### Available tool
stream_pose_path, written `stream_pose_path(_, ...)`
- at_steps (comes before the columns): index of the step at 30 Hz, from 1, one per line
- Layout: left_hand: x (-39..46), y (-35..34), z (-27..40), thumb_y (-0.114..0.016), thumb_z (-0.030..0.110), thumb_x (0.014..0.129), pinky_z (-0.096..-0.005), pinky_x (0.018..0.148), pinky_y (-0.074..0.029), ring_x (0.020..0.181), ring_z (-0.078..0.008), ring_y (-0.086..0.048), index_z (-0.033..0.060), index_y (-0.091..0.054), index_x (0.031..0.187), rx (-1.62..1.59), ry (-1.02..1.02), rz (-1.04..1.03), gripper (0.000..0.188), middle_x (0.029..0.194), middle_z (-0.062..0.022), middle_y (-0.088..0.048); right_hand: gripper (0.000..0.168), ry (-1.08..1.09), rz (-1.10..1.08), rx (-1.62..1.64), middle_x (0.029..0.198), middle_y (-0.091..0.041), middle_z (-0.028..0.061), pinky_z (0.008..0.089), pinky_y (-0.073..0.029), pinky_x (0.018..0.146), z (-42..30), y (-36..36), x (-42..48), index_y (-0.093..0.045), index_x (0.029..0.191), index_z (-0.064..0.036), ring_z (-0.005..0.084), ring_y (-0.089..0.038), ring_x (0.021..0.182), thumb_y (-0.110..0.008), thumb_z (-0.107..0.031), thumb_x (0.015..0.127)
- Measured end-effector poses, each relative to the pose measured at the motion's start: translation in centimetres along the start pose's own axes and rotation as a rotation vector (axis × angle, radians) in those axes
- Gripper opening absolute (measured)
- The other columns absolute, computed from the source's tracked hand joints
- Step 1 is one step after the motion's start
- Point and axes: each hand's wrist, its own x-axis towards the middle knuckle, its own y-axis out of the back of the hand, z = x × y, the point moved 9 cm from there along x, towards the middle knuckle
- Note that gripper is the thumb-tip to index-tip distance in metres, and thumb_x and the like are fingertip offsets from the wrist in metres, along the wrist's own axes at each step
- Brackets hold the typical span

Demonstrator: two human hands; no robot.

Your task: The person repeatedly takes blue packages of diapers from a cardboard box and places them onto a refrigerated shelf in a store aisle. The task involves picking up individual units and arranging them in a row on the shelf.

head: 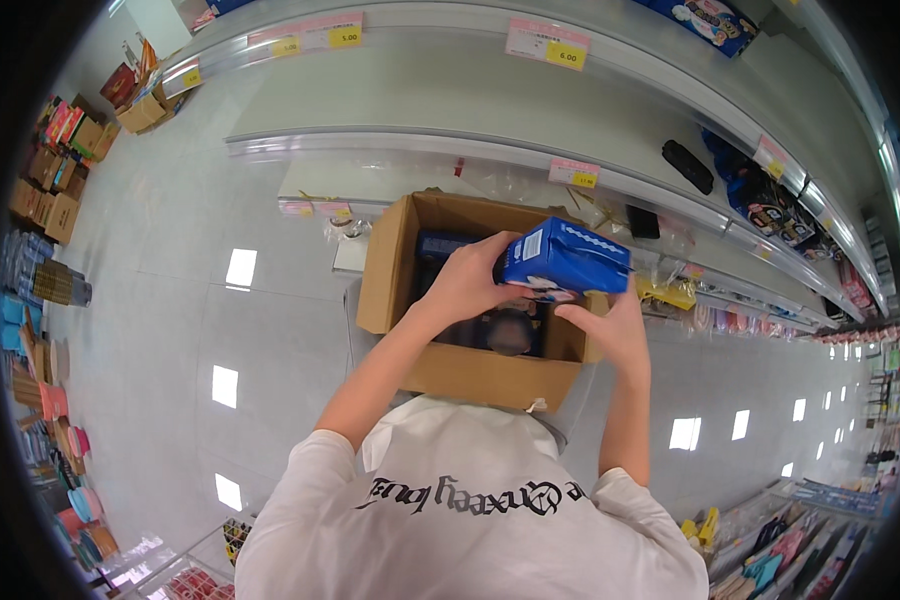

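Note:
Both of my hands hold a blue printed package (pixel 570 259) above an open cardboard box (pixel 487 379). My left hand (pixel 469 277) grips its left end. My right hand (pixel 611 326) is around its right end, with the thumb below the near side and the other fingers partly hidden. White printing and a barcode show on the package. Inside the box, dark blue packages (pixel 439 244) are partly covered by my left hand and forearm. The box sits close in front of my body, against the lower shelves.
A grey shelf (pixel 435 90) with price tags runs across in front of me. A black item (pixel 686 166) and dark blue packs (pixel 772 206) lie on it to the right. Stacked cartons (pixel 52 195) stand far left. A wire rack (pixel 187 570) is at lower left.

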Motion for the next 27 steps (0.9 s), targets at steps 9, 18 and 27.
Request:
stream_pose_path(9, -1.4, -3.2, -2.8, -0.084, 0.025, 0.079, -0.0459, 0.101, -0.05, 0.122, -0.0373, -0.061, 0.005, -0.058, 0.128, 0.342, -0.183, 0.236, 0.06, 0.13, -0.0191, -0.064, 0.071, 0.322, -0.298, -0.831, 0.128, -0.062, 0.0126, 0.0462, -0.046, 0.104, -2.2, -3.2, 3.0, -0.057, 0.135, -0.01, 0.0378, -0.056, 0.122, -0.086, -0.014, 0.07)
stream_pose_path(18, -4.7, -3.7, -6.0, -0.072, 0.025, 0.087, -0.0484, 0.095, -0.053, 0.111, -0.0392, -0.065, 0.0052, -0.058, 0.13, 0.37, 0.075, -0.176, 0.049, 0.122, -0.0187, -0.065, 0.051, 0.391, -0.262, -1.218, 0.117, -0.058, 0.0143, 0.0426, -0.053, 0.092, 4.0, -7.6, 7.3, -0.062, 0.115, -0.005, 0.0313, -0.058, 0.116, -0.086, -0.015, 0.071)
stream_pose_path(27, -6.2, -4.7, -7.2, -0.07, 0.026, 0.092, -0.0466, 0.095, -0.053, 0.113, -0.0395, -0.064, 0.0075, -0.061, 0.128, 0.301, 0.112, -0.249, 0.042, 0.126, -0.0168, -0.066, 0.043, 0.293, -0.26, -1.34, 0.082, -0.069, 0.0147, 0.0389, -0.06, 0.059, 13.9, -11.6, 8.2, -0.052, 0.115, 0.002, 0.0313, -0.073, 0.069, -0.072, -0.004, 0.078)
